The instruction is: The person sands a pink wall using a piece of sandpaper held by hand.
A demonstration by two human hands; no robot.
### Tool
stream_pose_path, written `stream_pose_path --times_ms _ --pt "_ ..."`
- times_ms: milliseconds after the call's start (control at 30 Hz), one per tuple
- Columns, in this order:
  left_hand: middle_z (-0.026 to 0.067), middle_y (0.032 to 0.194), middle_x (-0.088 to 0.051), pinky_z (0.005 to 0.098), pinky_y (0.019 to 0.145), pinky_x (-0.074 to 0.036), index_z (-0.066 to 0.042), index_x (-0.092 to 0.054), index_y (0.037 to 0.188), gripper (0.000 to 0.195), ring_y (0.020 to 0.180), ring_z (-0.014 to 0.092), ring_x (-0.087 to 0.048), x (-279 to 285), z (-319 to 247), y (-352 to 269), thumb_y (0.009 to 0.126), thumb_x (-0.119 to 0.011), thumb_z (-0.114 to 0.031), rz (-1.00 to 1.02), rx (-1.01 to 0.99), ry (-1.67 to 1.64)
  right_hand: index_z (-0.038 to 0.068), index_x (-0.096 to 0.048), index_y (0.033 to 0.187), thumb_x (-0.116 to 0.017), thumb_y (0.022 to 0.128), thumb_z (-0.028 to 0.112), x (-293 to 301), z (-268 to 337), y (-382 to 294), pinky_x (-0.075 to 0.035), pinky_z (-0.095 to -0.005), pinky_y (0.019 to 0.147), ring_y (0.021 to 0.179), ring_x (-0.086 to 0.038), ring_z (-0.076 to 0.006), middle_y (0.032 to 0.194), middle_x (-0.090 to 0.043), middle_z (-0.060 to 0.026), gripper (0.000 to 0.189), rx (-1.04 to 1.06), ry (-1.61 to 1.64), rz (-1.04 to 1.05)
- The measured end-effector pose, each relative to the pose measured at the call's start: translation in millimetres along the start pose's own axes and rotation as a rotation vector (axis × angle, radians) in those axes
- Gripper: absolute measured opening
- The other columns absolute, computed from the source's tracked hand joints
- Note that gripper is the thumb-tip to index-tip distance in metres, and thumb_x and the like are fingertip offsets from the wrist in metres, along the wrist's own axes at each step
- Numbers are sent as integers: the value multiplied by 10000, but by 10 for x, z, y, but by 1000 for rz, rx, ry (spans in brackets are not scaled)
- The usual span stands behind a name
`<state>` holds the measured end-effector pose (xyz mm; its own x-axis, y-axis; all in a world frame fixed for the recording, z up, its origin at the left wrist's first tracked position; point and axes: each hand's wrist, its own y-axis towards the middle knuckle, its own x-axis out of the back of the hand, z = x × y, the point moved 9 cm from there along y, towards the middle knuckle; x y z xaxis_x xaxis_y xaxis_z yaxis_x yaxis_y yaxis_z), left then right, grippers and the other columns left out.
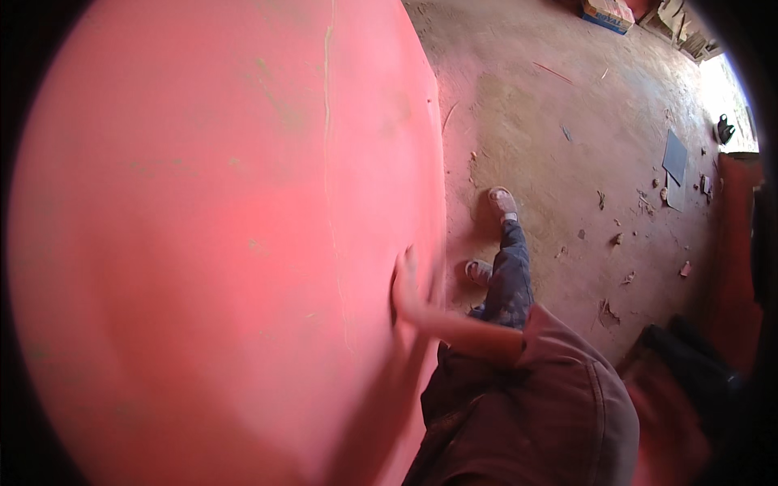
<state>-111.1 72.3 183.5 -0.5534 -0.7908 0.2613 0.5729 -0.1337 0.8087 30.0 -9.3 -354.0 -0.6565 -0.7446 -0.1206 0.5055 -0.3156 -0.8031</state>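
Observation:
A large pink-painted wall (243, 212) fills the left half of the head view, with a long thin crack down its upper part. My right hand (408, 288) lies against it near its right edge, fingers pointing up, blurred by motion. Along its left side runs a dark strip; whether that is shadow or something under the palm cannot be told. My bare forearm (474, 334) reaches left from a dark reddish sleeve (565, 358) and casts a long shadow down the wall. My left hand is out of view.
Dusty floor (547, 152) with scattered debris runs beside the wall, under my shoes (503, 203). Grey flat sheets (674, 158) lie to the right. A cardboard box (608, 15) stands at the top, near broken wooden pieces (684, 30). A black bag (724, 129) is by the bright opening.

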Motion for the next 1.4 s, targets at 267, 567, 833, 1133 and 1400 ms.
stream_pose_path --times_ms 267,567,833,1133,1400 --pt "310 1519 -146 576 1116 -126 78 -238 1451 576 1410 468 -139 41 41 1 1028 -200 -311 -4 11 -2 34 -142 1506 -298 1004 431 162 -210 1085 -151 -438 1157 1456 -126 -285 1571 -134 -178 659 -252 379 33" --pt "306 1526 -128 562 1129 -100 83 -221 1455 585 1419 450 -130 37 261 -47 1030 -175 -315 17 -4 65 41 -155 1505 -318 1000 432 -13 112 -574 -101 -422 1167 1454 -139 -287 1573 -154 -151 659 11 -96 -37" --pt "303 1530 -115 550 1139 -80 87 -210 1458 592 1425 437 -124 124 176 -19 1030 -158 -319 63 -45 109 -6 -140 1494 -321 1011 376 76 -170 130 -110 -379 1170 1442 -155 -297 1553 -185 -187 641 26 40 1" --pt "304 1527 -129 547 1139 -91 78 -226 1456 582 1423 439 -134 40 31 37 1032 -172 -316 9 -3 21 3 -113 1501 -293 1010 420 176 -605 532 -123 -380 1169 1431 -190 -314 1568 -147 -176 669 39 4 -51" --pt "305 1524 -141 544 1138 -100 71 -241 1454 574 1420 441 -142 34 149 17 1032 -185 -314 8 8 41 22 -114 1506 -281 988 468 65 -508 -475 -94 -393 1179 1452 -137 -299 1569 -152 -167 703 -161 -19 -72"
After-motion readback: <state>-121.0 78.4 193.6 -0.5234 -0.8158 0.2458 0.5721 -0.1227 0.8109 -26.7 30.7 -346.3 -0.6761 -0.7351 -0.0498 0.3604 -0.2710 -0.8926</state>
